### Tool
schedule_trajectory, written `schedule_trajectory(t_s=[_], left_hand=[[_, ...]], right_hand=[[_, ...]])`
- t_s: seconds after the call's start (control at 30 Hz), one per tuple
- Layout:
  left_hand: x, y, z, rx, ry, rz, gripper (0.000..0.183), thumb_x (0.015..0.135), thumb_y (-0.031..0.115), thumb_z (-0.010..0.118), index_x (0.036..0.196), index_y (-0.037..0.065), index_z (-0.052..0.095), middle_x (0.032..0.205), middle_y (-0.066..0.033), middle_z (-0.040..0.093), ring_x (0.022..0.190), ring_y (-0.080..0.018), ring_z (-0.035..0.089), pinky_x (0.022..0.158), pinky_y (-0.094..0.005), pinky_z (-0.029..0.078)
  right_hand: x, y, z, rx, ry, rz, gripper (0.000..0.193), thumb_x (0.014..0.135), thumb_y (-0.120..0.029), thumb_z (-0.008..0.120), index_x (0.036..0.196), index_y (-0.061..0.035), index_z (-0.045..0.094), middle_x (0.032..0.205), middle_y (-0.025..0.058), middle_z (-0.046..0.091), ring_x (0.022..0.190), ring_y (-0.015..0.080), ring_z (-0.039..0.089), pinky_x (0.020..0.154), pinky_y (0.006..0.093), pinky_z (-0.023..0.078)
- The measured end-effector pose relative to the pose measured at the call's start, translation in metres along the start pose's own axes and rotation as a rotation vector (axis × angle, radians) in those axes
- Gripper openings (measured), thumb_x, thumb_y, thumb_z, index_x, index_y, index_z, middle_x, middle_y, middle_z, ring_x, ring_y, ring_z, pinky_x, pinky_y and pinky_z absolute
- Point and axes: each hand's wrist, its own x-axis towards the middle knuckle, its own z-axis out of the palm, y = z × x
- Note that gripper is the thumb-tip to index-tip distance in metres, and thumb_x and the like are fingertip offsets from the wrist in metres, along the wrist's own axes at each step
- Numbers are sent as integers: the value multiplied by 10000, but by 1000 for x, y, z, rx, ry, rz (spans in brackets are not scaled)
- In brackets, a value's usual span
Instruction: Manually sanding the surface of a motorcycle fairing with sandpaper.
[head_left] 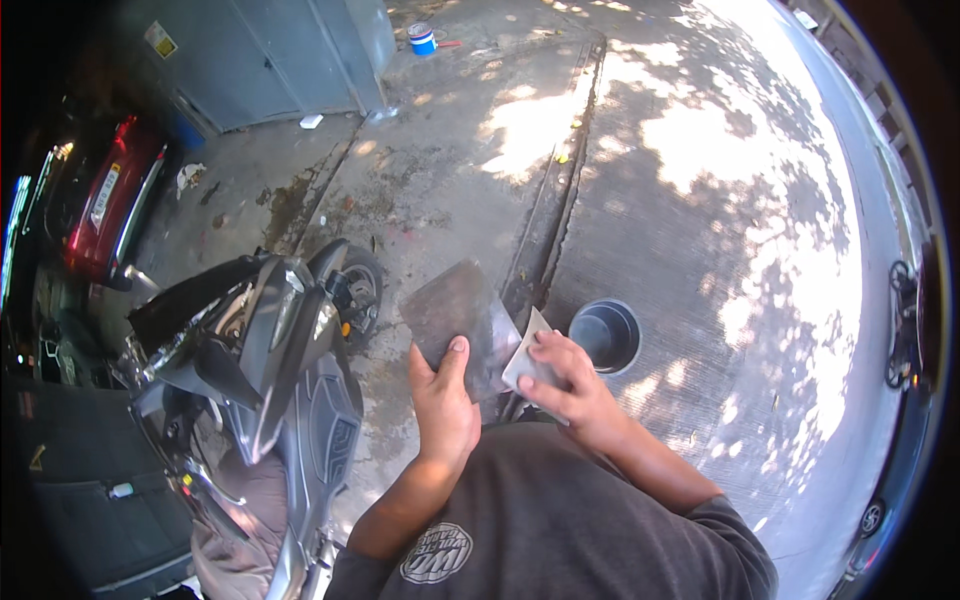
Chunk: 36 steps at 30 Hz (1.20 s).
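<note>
My left hand (445,405) grips the lower part of a flat, dark grey-brown rectangular sheet (450,310), its thumb lying across the top face. The sheet's right side looks lighter and shinier. At that right edge, my right hand (585,400) is closed on a pale grey, bent piece (527,352) that looks like folded sandpaper. The two pieces meet or overlap there; whether they touch, I cannot tell. Both are held up in front of my dark shirt. Just beyond my right hand, a dark round bucket (606,334) stands on the ground.
A grey scooter (290,370) stands close on my left, cloth hanging near its seat. Farther left is a red car (105,205). Beyond are a grey metal cabinet (270,60) and a blue-and-white can (421,40). A groove (570,180) runs through the concrete.
</note>
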Motion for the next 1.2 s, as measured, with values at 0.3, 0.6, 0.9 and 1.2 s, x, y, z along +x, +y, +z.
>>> schedule_trajectory(t_s=[0.3, 0.6, 0.9, 1.2], left_hand=[[-74, 3, 13, 328, -40, 321, 351, 1025, 43, 572, 1365, -10, 501, 1232, -74, 626, 1105, -148, 593, 999, -307, 458], [-146, -5, -6, 556, 128, 431, 479, 1033, 81, 554, 1465, -63, 408, 1401, -156, 549, 1222, -218, 554, 1067, -346, 421], [-244, 6, -41, 510, 457, 540, 478, 1031, 141, 579, 1446, -51, 440, 1364, -167, 570, 1194, -234, 547, 1044, -364, 423], [-375, -25, -92, -53, 645, 536, 409, 991, 14, 576, 1391, 25, 489, 1254, -88, 626, 1138, -195, 613, 983, -344, 498]], right_hand=[[-23, 7, -83, -279, -72, 50, 614, 697, 20, 682, 1285, -154, 651, 1340, 37, 614, 1301, 279, 562, 1141, 575, 363], [-48, -71, -38, -75, -257, -281, 483, 803, -196, 630, 1285, -219, 660, 1385, 20, 586, 1353, 229, 510, 1171, 574, 309], [-88, -147, -44, 200, -277, -409, 509, 864, -143, 676, 1363, -235, 630, 1408, 162, 519, 1353, 368, 490, 1151, 589, 374], [-152, -181, 19, 297, -440, -385, 586, 738, 22, 691, 1275, -214, 686, 1325, 147, 518, 1269, 395, 510, 1132, 554, 400]])
